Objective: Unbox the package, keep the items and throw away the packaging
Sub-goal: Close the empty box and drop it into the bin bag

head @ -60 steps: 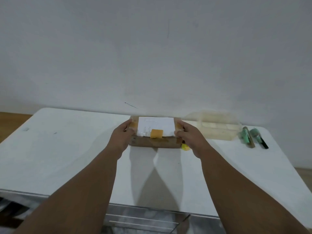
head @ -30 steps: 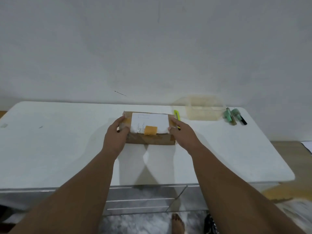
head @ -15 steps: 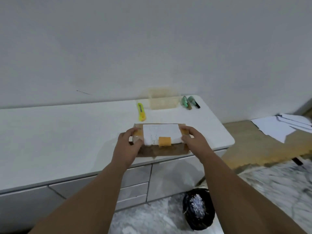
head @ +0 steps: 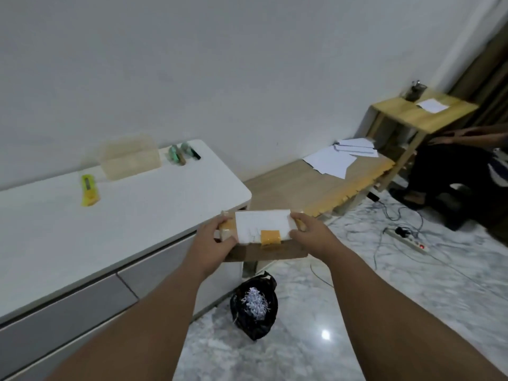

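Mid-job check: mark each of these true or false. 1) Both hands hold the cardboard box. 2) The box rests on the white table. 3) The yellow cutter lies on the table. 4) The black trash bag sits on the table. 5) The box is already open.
1) True: the left hand and the right hand grip the ends of the cardboard box.
2) False: it is held in the air beyond the corner of the white table.
3) True: the yellow cutter lies there, untouched.
4) False: the black trash bag sits on the floor.
5) False: the box looks closed, label and tape on top.
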